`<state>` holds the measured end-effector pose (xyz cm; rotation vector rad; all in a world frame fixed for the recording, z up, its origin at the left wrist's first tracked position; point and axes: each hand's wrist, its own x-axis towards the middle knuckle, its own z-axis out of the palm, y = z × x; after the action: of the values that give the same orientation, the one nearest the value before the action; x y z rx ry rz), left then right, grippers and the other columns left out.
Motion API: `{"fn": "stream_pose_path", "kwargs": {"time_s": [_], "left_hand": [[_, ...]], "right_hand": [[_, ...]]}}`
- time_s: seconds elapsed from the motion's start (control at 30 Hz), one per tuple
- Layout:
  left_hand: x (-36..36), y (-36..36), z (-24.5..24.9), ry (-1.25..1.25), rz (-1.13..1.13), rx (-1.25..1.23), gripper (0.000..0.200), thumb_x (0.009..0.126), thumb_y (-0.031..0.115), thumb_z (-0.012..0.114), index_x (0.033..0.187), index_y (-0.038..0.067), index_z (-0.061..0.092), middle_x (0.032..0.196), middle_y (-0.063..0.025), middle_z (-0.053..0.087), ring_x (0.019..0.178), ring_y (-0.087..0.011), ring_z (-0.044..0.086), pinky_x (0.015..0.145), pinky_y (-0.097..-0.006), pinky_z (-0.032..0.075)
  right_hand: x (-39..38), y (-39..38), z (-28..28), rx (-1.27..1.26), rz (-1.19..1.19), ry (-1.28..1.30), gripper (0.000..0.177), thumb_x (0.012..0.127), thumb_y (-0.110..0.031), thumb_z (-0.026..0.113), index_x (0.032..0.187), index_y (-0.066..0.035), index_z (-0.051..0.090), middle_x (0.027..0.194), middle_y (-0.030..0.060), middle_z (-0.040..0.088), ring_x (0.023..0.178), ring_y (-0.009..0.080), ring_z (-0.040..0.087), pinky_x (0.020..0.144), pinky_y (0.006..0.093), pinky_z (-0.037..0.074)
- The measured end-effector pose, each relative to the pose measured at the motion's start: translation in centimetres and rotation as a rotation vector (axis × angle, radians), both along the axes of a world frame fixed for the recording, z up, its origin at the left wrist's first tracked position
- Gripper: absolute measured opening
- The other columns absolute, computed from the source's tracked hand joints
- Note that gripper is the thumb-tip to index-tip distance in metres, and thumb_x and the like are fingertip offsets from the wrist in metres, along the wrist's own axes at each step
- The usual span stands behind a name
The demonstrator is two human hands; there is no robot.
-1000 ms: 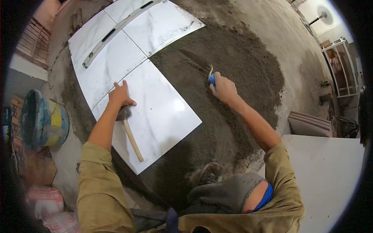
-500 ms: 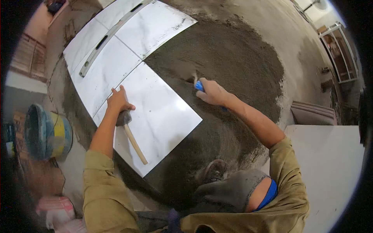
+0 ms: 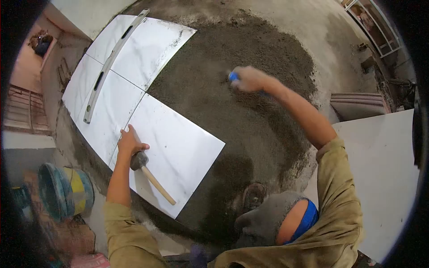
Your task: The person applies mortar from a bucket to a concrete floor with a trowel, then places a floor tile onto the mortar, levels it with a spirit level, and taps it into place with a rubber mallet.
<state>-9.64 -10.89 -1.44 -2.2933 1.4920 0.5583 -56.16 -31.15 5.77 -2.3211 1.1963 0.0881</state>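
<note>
My left hand (image 3: 129, 142) rests with spread fingers on the white marbled tile (image 3: 178, 138), near its seam with the neighbouring tiles. Just below its palm lies a mallet (image 3: 157, 184) with a dark head and a wooden handle. A long metal level (image 3: 107, 67) lies across the other white tiles (image 3: 138, 53). Over the dark grey mortar (image 3: 250, 129), my right hand (image 3: 249, 79) is closed on a blue handle; the rest of that tool is blurred and cannot be made out.
A stained bucket (image 3: 67, 192) stands at the left. My shoe (image 3: 254, 196) is on the mortar at the bottom. At the right are a large white panel (image 3: 375, 165), stacked tiles (image 3: 357, 105) and a white metal frame (image 3: 377, 29).
The view has shifted, so the tiles and bucket appear lower. My right hand has moved farther up over the mortar with the blue-handled tool. My left hand stays on the tile.
</note>
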Motion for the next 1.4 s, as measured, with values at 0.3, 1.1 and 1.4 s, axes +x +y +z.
{"fn": "stream_pose_path", "kwargs": {"time_s": [0.3, 1.1, 1.4], "left_hand": [[1.0, 0.3, -1.0, 0.008, -0.027, -0.064, 0.139, 0.049, 0.047, 0.094, 0.154, -0.001, 0.017, 0.149, -0.0432, 0.025, 0.131, -0.0456, 0.049, 0.105, -0.0458, 0.046], [-0.7, -0.4, 0.6, -0.029, 0.003, 0.003, 0.137, 0.050, 0.047, 0.093, 0.155, 0.000, 0.018, 0.149, -0.0423, 0.026, 0.129, -0.0450, 0.051, 0.104, -0.0453, 0.046], [-1.3, -0.3, 1.8, -0.027, 0.020, 0.008, 0.136, 0.050, 0.046, 0.093, 0.154, 0.001, 0.019, 0.149, -0.0414, 0.028, 0.122, -0.0470, 0.056, 0.101, -0.0459, 0.048]], "right_hand": [[-2.2, -3.0, 1.0, -0.224, -0.206, 0.247, 0.032, 0.087, -0.030, 0.061, 0.104, -0.003, 0.067, 0.100, 0.0212, 0.071, 0.096, 0.0403, 0.069, 0.083, 0.0481, 0.056], [-1.5, -16.5, -11.2, 0.017, -0.562, -0.335, 0.023, 0.096, -0.018, 0.054, 0.093, 0.000, 0.067, 0.082, 0.0206, 0.071, 0.070, 0.0339, 0.071, 0.061, 0.0435, 0.056], [1.7, -18.5, -12.4, -0.453, 0.031, -0.064, 0.023, 0.092, -0.021, 0.054, 0.089, -0.002, 0.067, 0.083, 0.0202, 0.071, 0.081, 0.0377, 0.071, 0.068, 0.0478, 0.057]]}}
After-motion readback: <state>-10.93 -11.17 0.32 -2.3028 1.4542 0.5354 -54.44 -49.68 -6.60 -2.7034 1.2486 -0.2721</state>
